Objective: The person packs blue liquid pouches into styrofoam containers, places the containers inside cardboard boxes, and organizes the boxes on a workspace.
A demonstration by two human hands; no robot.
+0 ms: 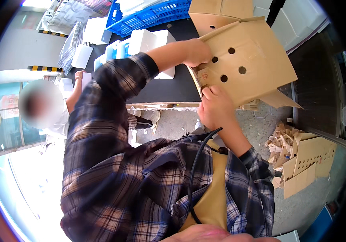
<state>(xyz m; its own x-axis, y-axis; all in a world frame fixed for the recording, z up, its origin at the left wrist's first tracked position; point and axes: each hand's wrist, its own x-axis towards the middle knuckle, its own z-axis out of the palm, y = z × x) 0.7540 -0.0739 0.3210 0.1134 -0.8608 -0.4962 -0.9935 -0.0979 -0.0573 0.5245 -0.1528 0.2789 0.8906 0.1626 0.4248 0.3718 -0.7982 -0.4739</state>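
A brown cardboard box with several round holes is tilted at the right end of the dark work table. My left hand is at its upper left part, fingers curled in against the cardboard. My right hand grips the lower left edge, below my left hand, with fingers bent over it. Part of the box's left side and my left fingertips are hidden.
White foam blocks, a blue crate and another carton sit behind. A co-worker at left has a hand at a white item. Cardboard scraps and flattened cartons lie at lower right.
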